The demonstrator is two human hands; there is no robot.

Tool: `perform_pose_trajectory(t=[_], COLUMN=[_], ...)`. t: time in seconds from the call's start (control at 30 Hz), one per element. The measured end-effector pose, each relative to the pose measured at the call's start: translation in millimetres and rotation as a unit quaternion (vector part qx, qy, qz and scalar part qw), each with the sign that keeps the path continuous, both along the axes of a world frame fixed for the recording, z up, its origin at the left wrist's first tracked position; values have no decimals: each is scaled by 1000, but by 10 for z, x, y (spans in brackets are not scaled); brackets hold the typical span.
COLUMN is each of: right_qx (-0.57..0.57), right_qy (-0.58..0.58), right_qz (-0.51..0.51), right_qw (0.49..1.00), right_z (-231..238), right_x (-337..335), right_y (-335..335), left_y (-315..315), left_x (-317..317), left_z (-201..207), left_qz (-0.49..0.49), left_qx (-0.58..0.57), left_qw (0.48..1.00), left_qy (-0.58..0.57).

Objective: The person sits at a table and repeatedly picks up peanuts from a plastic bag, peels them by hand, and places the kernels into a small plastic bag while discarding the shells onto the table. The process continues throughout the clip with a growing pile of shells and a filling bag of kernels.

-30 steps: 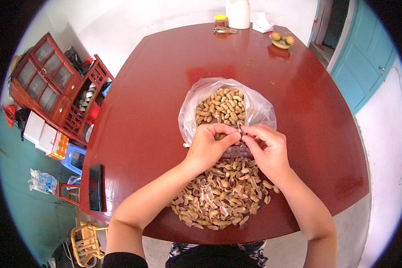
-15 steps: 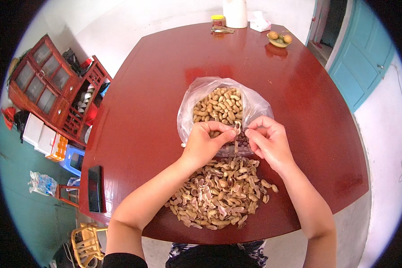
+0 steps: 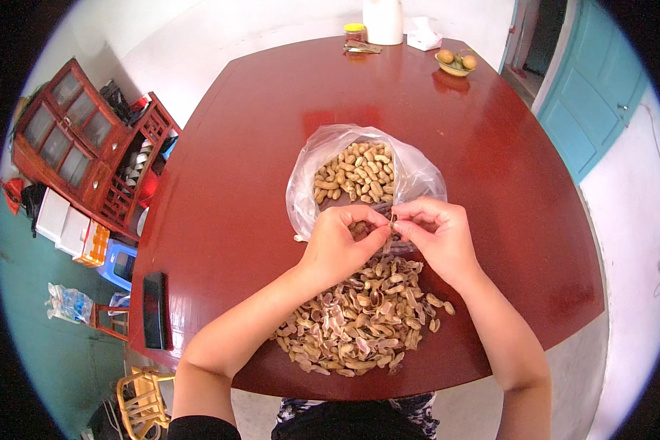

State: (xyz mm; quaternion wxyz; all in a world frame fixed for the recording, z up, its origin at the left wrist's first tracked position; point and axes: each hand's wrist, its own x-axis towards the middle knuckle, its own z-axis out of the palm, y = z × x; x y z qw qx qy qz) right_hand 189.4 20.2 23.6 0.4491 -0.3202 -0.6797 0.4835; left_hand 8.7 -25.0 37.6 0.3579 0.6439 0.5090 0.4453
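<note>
My left hand (image 3: 348, 238) and my right hand (image 3: 436, 233) meet over the near side of a clear plastic bag. Between their fingertips is a peanut shell (image 3: 392, 219), pinched from both sides and partly covered by the fingers. Whole unshelled peanuts (image 3: 356, 173) fill the far part of the open plastic bag (image 3: 306, 165). Dark shelled kernels lie under my hands, mostly hidden by them. Close to me, a wide heap of empty peanut shells (image 3: 359, 323) spreads over the table between my forearms.
The dark red table (image 3: 227, 183) carries a black phone (image 3: 155, 310) at its left edge. Along the far edge are a yellow-lidded jar (image 3: 354, 32), a white jug (image 3: 383, 22), a tissue pack (image 3: 423, 35) and a fruit bowl (image 3: 455, 66). A wooden cabinet (image 3: 73, 139) stands left.
My right hand has come left to meet the left one, and its fingertips now touch the peanut shell. Before, the two hands were slightly apart.
</note>
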Motion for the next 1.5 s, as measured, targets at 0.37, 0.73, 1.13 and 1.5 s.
perform_pose_trajectory(t=[0.37, 0.73, 1.13, 1.5], right_qx=[-50, 189, 201, 292], right_qy=[7, -126, -355, -444], right_qz=[-1, -85, -108, -92], right_qw=[999, 970, 906, 842], right_z=[-36, -57, 245, 303], right_x=[-13, 28, 235, 385], right_y=[-2, 61, 19, 72], left_y=[13, 163, -98, -16], left_x=[-18, -237, -79, -178], left_z=[13, -7, 242, 115], left_qz=[-15, -22, -280, -50], left_qx=[-14, -74, -136, 35], left_qw=[998, 997, 947, 948], left_qy=[57, -19, 86, 311])
